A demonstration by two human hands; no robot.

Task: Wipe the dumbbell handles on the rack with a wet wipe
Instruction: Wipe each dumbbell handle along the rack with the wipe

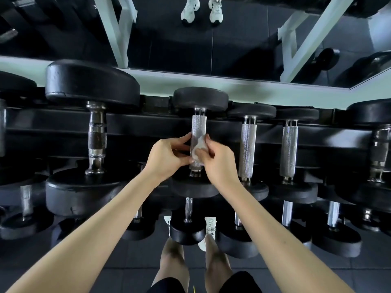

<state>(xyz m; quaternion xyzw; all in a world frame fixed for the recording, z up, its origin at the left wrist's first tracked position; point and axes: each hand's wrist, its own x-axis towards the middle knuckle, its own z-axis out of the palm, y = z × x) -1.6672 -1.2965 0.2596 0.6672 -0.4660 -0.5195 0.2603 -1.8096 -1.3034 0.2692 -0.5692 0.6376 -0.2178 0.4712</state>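
**Two Hands Are Rubbing a Dumbbell Handle**

The person is standing at the long black metal rack (148, 127) and looking down. Both hands are holding a small, thin white wet wipe (200, 148) against the rough silver metal handle (197, 125) of the middle dumbbell with round black ends (200, 98). The wet wipe is lying over the lower half of that handle. The left hand (168, 157) is pinching the wipe's left edge with curled fingers (183, 140). The right hand (220, 163) is gripping it from the right, with the thumb pressing on top. A bigger black dumbbell (93, 85) is lying on the left. A smaller silver-handled dumbbell (247, 144) is lying just beside on the right. A wall mirror (232, 49) above is showing white shoes (190, 11).
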